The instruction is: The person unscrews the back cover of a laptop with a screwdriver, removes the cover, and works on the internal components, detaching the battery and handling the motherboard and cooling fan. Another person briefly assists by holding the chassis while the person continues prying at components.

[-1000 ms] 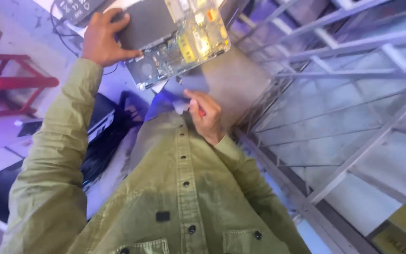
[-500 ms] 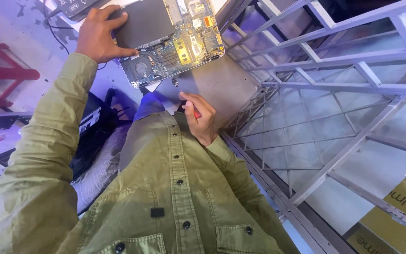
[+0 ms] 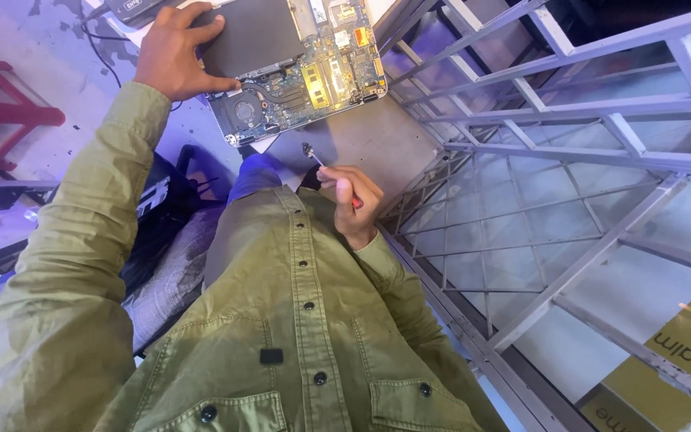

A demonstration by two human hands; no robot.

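Observation:
An opened laptop (image 3: 297, 72) lies bottom-up on the desk, its circuit board, fan and dark battery exposed. My left hand (image 3: 173, 52) presses flat on the dark battery area at the laptop's left side. My right hand (image 3: 353, 200) is held close to my chest, below the laptop, shut on a small screwdriver (image 3: 321, 164) with a red handle; its metal tip points up towards the laptop's near edge without touching it. Both arms wear an olive-green buttoned shirt.
A grey desk surface (image 3: 377, 144) carries the laptop. Grey metal lattice framing with glass panels (image 3: 569, 192) runs along the right. A red stool frame (image 3: 9, 112) stands at left. Black cables and a dark device (image 3: 133, 8) sit near the top edge.
The camera view has shifted down and left. My right hand has raised the screwdriver a little, its tip now showing. My left hand stays on the laptop.

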